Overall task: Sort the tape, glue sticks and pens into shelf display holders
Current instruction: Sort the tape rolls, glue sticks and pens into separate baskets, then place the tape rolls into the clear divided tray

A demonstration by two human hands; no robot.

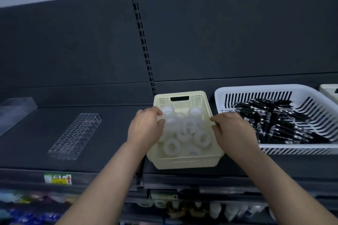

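Tape step. Left hand (144, 126) curled among tape rolls (190, 124) in cream basket (184, 162), grip unclear; right hand (232, 129) pinches basket rim. Next: lift one roll toward shelf (113, 151) left end.

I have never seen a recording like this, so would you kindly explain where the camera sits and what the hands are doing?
There is no machine: a person wears one wide-angle camera on the head, looking down at their bare hands. On the dark shelf stand a cream basket of white tape rolls, a white basket of black pens to its right, and a clear holder with holes to the left. The right hand pinches the cream basket's right rim. The left hand curls at its left edge; whether it holds rim or roll is unclear.
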